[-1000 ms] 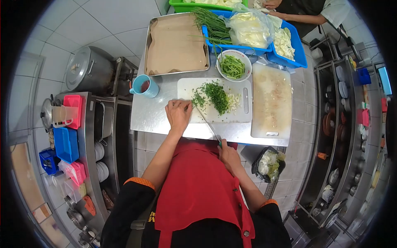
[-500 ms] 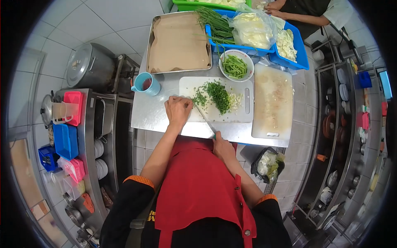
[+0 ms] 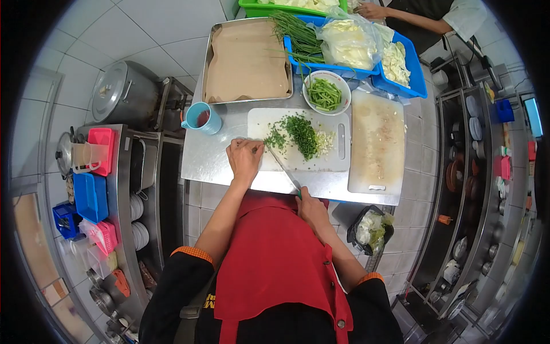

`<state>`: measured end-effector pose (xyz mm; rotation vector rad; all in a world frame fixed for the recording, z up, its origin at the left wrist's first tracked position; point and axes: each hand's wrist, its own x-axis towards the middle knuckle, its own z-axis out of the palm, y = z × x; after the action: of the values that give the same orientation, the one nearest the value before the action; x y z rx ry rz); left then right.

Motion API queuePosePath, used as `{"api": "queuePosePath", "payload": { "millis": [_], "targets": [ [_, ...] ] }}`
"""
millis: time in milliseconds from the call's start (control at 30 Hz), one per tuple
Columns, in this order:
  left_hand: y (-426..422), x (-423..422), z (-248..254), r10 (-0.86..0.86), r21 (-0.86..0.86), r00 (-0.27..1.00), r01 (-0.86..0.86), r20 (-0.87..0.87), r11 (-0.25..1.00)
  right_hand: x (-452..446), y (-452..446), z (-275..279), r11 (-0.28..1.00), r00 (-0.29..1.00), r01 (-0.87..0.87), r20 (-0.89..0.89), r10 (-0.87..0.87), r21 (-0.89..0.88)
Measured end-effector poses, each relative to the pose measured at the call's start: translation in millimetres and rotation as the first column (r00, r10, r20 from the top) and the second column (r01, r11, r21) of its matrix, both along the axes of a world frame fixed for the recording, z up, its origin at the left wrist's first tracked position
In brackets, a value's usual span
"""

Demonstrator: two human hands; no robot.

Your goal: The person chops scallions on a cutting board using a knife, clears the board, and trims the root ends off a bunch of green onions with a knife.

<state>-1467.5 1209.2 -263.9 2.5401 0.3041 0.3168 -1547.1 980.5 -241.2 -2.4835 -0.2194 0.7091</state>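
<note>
Drawn slightly back toward the red apron (image 3: 275, 252) since the preceding frame, the right hand (image 3: 314, 211) holds its fingers wrapped about the handle of a knife (image 3: 284, 167). From that hand the blade slants forward and leftward across the near edge of the white board (image 3: 259, 118), its far end close beside the fingertips of the left hand (image 3: 244, 159). Fingers of the left hand are bunched together at the board's left side; whether they pinch anything cannot be told. Chopped greens (image 3: 301, 135) lie on the board just right of the left hand and ahead of the right, with pale chopped pieces (image 3: 326, 142) on their farther side.

Containers on the bench (image 3: 209, 163): beyond the left hand, a light-blue mug (image 3: 215, 122) holding something dark reddish, and behind it a tray (image 3: 252, 100) lined with brown paper; ahead of the right hand, a white bowl (image 3: 325, 75) of cut green stalks. Farther ahead, a blue tub (image 3: 355, 73) bears long green stalks and bagged pale leaves, and a second blue tub (image 3: 420, 70), farther right, holds loose pale leaves. Right of the right hand, below bench level, a bin (image 3: 345, 215) contains pale and green leaves.
</note>
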Motion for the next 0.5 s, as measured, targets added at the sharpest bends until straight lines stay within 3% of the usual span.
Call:
{"api": "queuePosePath", "payload": {
  "millis": [133, 200, 300, 400, 467, 500],
  "targets": [
    [-1, 5, 3, -0.028, 0.031, 1.0, 0.028, -0.005, 0.999, 9, 13, -1, 0.998, 1.0, -0.008, -0.011, 0.007, -0.07],
    [-1, 6, 3, -0.087, 0.158, 0.996, 0.084, 0.017, 0.984, 2, 9, 2, 0.996, 0.997, 0.009, -0.069, -0.015, -0.088],
    [0, 7, -10, -0.067, 0.204, 0.993, 0.045, 0.099, 0.978, -6, -7, 1, 0.996, 0.994, 0.018, -0.105, -0.027, -0.086],
    [17, 7, -10, -0.044, 0.048, 0.997, 0.041, 0.063, 0.998, -11, -19, -3, 0.997, 0.999, 0.026, -0.033, -0.028, -0.069],
    [35, 8, -19, -0.013, -0.072, 0.983, 0.027, 0.182, 0.997, -5, -21, 0, 0.995, 0.996, 0.078, 0.047, -0.075, -0.062],
    [31, 9, -5, 0.013, -0.155, 0.968, 0.027, 0.252, 0.988, 1, -19, 7, 0.992, 0.973, 0.125, 0.196, -0.126, 0.014]
  ]
}}
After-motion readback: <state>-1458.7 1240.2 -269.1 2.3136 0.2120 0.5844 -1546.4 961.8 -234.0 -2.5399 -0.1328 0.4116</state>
